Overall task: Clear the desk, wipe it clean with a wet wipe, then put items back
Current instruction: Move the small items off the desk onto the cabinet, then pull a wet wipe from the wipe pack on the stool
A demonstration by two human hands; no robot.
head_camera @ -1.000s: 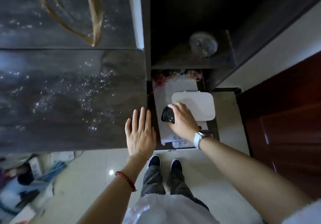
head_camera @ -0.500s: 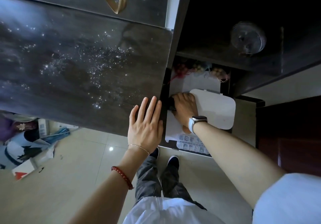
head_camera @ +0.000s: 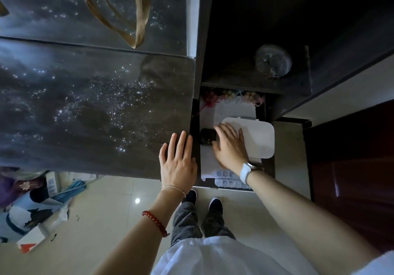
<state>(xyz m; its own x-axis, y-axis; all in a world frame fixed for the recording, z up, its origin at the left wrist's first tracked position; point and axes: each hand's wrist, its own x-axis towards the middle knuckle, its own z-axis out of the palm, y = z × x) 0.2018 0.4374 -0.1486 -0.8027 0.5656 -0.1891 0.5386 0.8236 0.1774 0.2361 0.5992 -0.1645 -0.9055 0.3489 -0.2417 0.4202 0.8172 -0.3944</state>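
A room in a home, seen from above by a standing person. A dark desk (head_camera: 89, 108) with a speckled, streaked top fills the left, a tan bag strap (head_camera: 136, 18) lying at its far edge. Right of it, an open drawer (head_camera: 232, 138) holds a white plastic box (head_camera: 258, 138), papers and a clear bead organiser (head_camera: 228, 178). Pale glossy floor tiles (head_camera: 110, 210) show near the person's feet, with loose household clutter (head_camera: 32, 206) on the near left and a reddish-brown wooden door (head_camera: 358, 168) on the right.

Two bare hands (head_camera: 178, 166); one dark speckled bench (head_camera: 96, 108); one white rounded plastic box (head_camera: 258, 138); one small black object (head_camera: 207, 136); one clear compartmented plastic case (head_camera: 227, 179); one clear glass dome (head_camera: 273, 61).
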